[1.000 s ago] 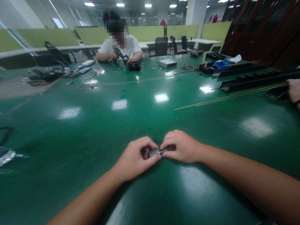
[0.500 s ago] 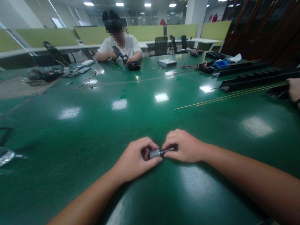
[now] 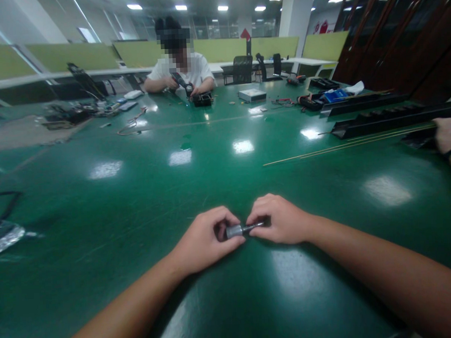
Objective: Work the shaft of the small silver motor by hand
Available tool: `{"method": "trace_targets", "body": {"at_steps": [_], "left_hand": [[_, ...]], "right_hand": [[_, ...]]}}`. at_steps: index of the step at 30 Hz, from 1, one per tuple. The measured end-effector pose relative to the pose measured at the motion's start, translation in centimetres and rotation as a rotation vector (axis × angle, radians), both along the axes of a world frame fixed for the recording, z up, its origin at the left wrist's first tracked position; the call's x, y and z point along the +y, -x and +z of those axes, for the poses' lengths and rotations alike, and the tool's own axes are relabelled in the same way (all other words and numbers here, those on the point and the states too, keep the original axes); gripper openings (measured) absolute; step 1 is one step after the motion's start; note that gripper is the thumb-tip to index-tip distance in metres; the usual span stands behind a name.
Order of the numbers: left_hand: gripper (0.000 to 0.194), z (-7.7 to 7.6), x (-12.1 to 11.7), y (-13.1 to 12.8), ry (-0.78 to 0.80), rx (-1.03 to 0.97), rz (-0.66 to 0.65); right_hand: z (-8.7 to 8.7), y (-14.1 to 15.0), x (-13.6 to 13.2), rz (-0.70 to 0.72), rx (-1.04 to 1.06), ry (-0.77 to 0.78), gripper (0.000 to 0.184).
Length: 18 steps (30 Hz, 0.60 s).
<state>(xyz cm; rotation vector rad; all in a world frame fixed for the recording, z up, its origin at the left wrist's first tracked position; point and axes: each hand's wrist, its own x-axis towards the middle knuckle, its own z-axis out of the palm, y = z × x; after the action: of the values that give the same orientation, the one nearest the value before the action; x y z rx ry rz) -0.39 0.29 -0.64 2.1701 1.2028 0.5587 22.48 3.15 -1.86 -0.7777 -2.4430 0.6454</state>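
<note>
My left hand (image 3: 205, 238) is closed around a small grey metal cylinder (image 3: 234, 231), pinched between thumb and fingers just above the green table (image 3: 137, 193). My right hand (image 3: 278, 219) is closed on a thin dark rod (image 3: 252, 227) that sticks out of the cylinder's right end. Both hands meet near the table's front edge, knuckles up. What lies inside the curled fingers is hidden.
Long thin brass rods (image 3: 344, 146) and black rails (image 3: 391, 119) lie at the right, near another person's hand (image 3: 448, 134) with a dark wristband. Opposite, a person in a white shirt (image 3: 182, 71) works on a black part. Cables and tools clutter the far left (image 3: 77, 113); foil lies at the left edge (image 3: 4, 238).
The grey cylinder shows a little more between my hands, which have drawn slightly apart. Otherwise the hands stay in place.
</note>
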Motion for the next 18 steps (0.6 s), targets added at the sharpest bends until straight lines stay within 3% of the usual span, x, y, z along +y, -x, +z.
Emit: {"method": "trace_targets", "body": {"at_steps": [18], "left_hand": [[0.019, 0.11, -0.10, -0.09, 0.004, 0.006, -0.004]], "right_hand": [[0.40, -0.56, 0.07, -0.006, -0.026, -0.002, 0.008]]}}
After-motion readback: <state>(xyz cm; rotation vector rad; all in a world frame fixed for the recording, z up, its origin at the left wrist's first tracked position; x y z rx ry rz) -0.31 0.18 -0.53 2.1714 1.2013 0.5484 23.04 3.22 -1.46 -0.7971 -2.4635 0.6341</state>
